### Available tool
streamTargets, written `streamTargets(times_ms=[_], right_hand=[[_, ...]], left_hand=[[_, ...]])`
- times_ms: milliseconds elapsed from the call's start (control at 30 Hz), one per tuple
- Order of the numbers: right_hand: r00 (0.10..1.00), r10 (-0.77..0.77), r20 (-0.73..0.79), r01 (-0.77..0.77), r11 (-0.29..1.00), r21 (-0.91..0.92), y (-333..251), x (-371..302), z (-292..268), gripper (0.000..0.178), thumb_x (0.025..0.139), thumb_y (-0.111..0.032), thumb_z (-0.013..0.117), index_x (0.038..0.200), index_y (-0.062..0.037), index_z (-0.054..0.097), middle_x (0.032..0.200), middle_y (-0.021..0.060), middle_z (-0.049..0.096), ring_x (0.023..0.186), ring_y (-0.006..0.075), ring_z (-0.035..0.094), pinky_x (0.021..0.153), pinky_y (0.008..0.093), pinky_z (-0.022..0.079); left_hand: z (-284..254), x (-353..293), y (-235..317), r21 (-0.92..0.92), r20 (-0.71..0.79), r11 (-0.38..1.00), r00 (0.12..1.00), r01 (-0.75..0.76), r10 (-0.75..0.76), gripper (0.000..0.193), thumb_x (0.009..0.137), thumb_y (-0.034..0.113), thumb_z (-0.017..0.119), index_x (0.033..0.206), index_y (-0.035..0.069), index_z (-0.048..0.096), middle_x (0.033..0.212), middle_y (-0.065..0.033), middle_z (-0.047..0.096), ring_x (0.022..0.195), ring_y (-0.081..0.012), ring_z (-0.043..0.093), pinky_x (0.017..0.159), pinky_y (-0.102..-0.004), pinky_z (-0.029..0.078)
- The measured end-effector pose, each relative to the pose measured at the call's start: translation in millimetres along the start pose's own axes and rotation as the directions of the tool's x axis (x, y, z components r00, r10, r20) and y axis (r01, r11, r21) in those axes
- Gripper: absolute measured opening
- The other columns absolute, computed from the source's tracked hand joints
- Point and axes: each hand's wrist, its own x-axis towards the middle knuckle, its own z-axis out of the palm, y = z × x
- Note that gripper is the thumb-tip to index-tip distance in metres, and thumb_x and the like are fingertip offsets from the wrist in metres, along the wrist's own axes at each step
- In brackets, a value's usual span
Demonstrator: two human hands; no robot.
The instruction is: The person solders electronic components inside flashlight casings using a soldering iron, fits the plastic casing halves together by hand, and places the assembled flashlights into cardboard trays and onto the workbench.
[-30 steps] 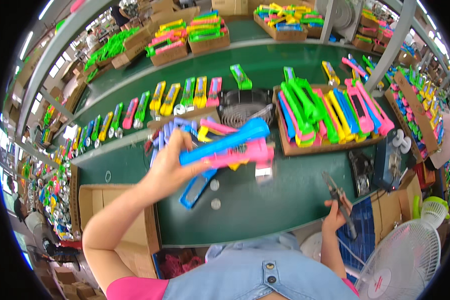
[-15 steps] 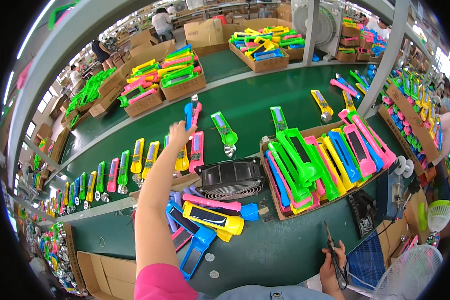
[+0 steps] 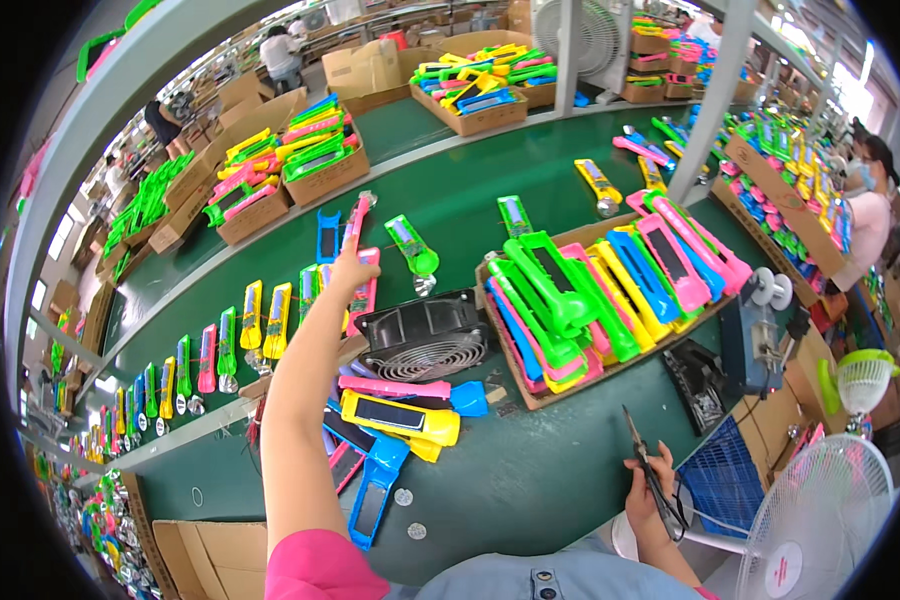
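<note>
My left hand (image 3: 354,270) stretches out over the green bench and grips a pink flashlight housing (image 3: 357,217) with a shiny round head at its far end. Just left of it lies an empty-looking blue housing (image 3: 328,236). A green flashlight housing (image 3: 413,247) with its silver lamp head sits to the right of the hand. Low at the right, my right hand (image 3: 650,490) is closed around scissors (image 3: 645,455), their tips pointing up and away. Between my arms lies a loose pile of housings with dark panels, a yellow one (image 3: 400,417) on top.
A carton (image 3: 532,402) packed with coloured housings stands right of a black fan (image 3: 420,335). Several housings line the bench edge at left. A grey post (image 3: 715,100) rises at the right, and a white fan (image 3: 820,530) stands near my right arm.
My left hand has closed on the pink housing and swung it apart from the blue one, which now lies alone. The whole view has shifted; my right hand still holds the scissors.
</note>
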Motion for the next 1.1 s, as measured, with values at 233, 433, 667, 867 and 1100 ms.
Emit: streamTargets(times_ms=[233, 433, 667, 867, 1100], right_hand=[[0.988, -0.152, -0.011, 0.152, 0.983, 0.1, -26.0, 29.4, -9.3, 0.015, 0.083, -0.001, 0.051, 0.095, -0.0066, 0.044, 0.071, 0.0061, 0.062, 0.069, 0.0172, 0.061, 0.098, 0.05, 0.029], [0.987, -0.157, 0.019, 0.156, 0.987, 0.023, -56.3, 153.2, 38.2, 0.028, 0.077, -0.004, 0.06, 0.103, -0.0067, 0.052, 0.102, 0.0103, 0.057, 0.102, 0.0252, 0.052, 0.1, 0.0476, 0.025], [0.951, 0.103, 0.292, 0.024, 0.916, -0.399, -5.9, 220.4, 96.8, 0.036, 0.08, -0.018, 0.051, 0.114, -0.0163, 0.041, 0.081, 0.0162, 0.061, 0.089, 0.0346, 0.058, 0.096, 0.0637, 0.015], [0.99, -0.021, 0.139, 0.051, 0.975, -0.215, -1.9, 222.2, 91.0, 0.025, 0.083, -0.013, 0.045, 0.108, -0.0174, 0.044, 0.091, 0.0169, 0.061, 0.087, 0.0373, 0.058, 0.075, 0.0432, 0.044], [0.999, -0.015, 0.053, 0.025, 0.977, -0.211, 3.9, 192.9, 40.6, 0.032, 0.082, 0.004, 0.047, 0.109, -0.0126, 0.048, 0.098, 0.0077, 0.061, 0.093, 0.0234, 0.06, 0.075, 0.0352, 0.046]], left_hand=[[-154.8, -104.1, 110.3, 0.383, -0.143, 0.862, 0.901, -0.331, 0.41, 0.053, 0.053, 0.03, 0.079, 0.097, 0.009, 0.059, 0.091, -0.0145, 0.062, 0.085, -0.0296, 0.06, 0.075, -0.0385, 0.047], [-239.4, -271.7, 138.3, 0.258, -0.2, 0.934, 0.932, -0.247, 0.302, 0.033, 0.061, 0.016, 0.074, 0.082, 0.004, 0.051, 0.084, -0.009, 0.06, 0.078, -0.0152, 0.058, 0.068, -0.0292, 0.047], [-79.6, -452.9, 63.2, -0.647, -0.118, 0.762, 0.988, -0.002, -0.098, 0.018, 0.072, 0.001, 0.066, 0.076, 0.005, 0.049, 0.088, -0.0091, 0.061, 0.08, -0.0126, 0.055, 0.072, -0.0267, 0.045], [4.0, -517.0, 48.1, -0.579, -0.272, 0.814, 0.928, 0.055, -0.256, 0.021, 0.069, 0.004, 0.07, 0.083, 0.003, 0.054, 0.091, -0.0113, 0.06, 0.085, -0.0199, 0.056, 0.077, -0.0308, 0.043], [-48.6, -493.4, 94.5, 0.275, -0.342, 0.896, 0.835, -0.35, 0.431, 0.025, 0.059, 0.005, 0.071, 0.083, 0.008, 0.064, 0.103, -0.0123, 0.054, 0.097, -0.029, 0.05, 0.082, -0.0385, 0.039]])
